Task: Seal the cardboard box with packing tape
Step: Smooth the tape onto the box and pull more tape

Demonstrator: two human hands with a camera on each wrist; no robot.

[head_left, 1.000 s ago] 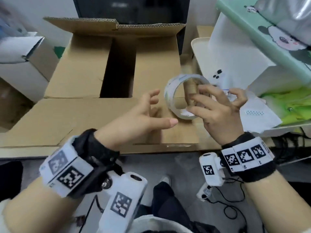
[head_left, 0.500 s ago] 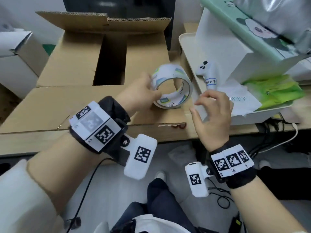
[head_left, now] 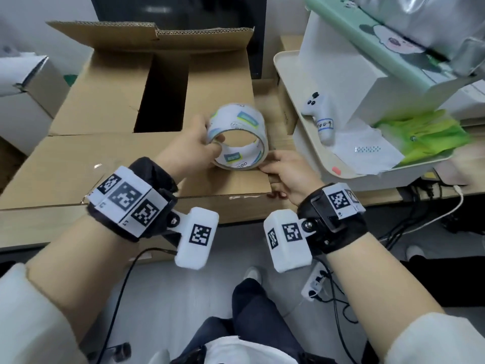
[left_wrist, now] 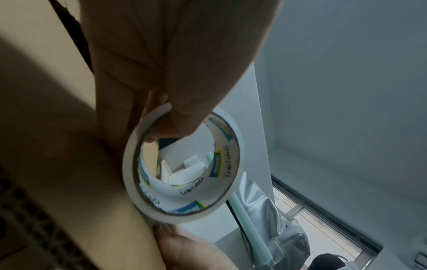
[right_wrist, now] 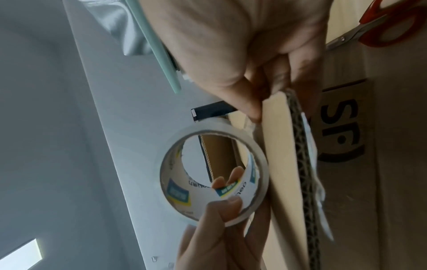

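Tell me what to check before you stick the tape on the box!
1. Tape roll held firmly: ok, the left hand pinches its rim, fingers inside the core.
2. Near flap held steady: ok, the right hand grips its corner.
3. Box flaps closed: not ok, the cardboard box has a dark gap in the middle and the far flap stands up.
4. Loose tape end found: cannot tell.
5. Scissors nearby for cutting: ok, red handles lie by the right hand.
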